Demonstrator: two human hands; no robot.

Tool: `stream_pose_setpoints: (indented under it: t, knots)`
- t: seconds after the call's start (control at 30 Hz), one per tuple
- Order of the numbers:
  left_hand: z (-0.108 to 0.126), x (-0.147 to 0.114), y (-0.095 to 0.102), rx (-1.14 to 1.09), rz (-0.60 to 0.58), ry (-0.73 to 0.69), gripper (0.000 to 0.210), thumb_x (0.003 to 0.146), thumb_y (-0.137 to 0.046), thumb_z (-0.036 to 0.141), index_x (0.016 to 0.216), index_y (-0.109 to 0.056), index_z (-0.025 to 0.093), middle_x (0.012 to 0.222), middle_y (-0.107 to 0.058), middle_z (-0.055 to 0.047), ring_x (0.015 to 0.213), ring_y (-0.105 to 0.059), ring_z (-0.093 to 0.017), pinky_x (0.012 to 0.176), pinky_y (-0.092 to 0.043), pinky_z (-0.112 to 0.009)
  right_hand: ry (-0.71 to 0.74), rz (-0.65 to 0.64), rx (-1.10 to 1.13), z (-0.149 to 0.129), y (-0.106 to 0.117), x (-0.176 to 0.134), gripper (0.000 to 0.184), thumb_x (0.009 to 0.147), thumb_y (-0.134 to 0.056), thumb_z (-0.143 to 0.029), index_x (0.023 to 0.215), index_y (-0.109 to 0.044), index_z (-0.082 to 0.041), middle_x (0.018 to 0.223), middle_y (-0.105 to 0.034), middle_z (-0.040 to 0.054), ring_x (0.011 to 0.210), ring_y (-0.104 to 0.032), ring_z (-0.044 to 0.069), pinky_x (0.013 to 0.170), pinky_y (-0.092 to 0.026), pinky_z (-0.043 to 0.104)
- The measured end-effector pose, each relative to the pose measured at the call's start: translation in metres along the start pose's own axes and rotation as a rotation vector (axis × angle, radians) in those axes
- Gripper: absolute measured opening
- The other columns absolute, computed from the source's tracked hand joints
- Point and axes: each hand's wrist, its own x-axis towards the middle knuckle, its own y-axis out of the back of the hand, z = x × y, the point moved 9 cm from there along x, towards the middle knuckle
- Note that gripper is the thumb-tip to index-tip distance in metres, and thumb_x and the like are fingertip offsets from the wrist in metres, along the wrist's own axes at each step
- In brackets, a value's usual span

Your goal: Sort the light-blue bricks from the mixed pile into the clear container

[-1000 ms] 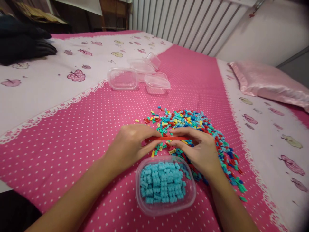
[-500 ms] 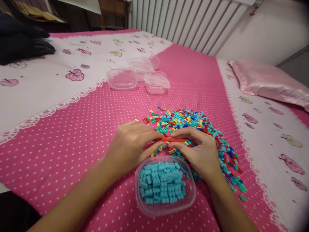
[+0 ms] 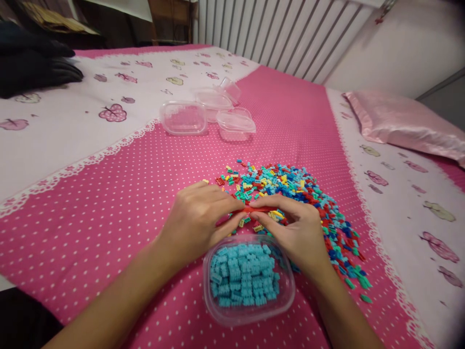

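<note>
A thin, flat red strip (image 3: 250, 210), perhaps a plastic building piece, is pinched between my two hands above the near edge of the loose bricks. My left hand (image 3: 203, 213) grips its left end with thumb and fingertips. From the other side, my right hand (image 3: 298, 220) pinches it with thumb and forefinger, hiding part of its length. Just below the hands stands a clear plastic tub (image 3: 286, 291) holding light-blue toy bricks (image 3: 245, 276) stacked close together. Behind and to the right spreads a pile of small multicoloured toy bricks (image 3: 276, 179), partly covered by my right hand.
Several clear plastic containers (image 3: 183, 118) are grouped farther back on the pink dotted bedspread (image 3: 145, 179). A pink satin pillow (image 3: 407, 121) lies at the right. Black gloves (image 3: 39, 63) rest at the far left, and a white slatted headboard (image 3: 269, 34) rises behind.
My right hand has shifted slightly left along the red strip, bringing its fingertips closer to my left hand's. The left hand, tub and brick pile look unchanged.
</note>
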Motion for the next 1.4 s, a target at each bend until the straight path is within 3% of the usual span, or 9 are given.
stream_pose_setpoints:
  t: [1.4]
  knots:
    - [-0.0014,-0.0017,-0.0058,-0.038,-0.033,0.006,0.009,0.095,-0.068,0.025,0.096,-0.072,0.017,0.085,-0.078,0.0,0.072,-0.067,-0.015,0.069,-0.048,-0.03,0.007,-0.024,-0.013,-0.0015,-0.0016,0.0004,0.006,0.085,-0.077,-0.019,0.088,-0.078,-0.025,0.083,-0.08,-0.001,0.075,-0.075,0.016,0.072,-0.061,0.029]
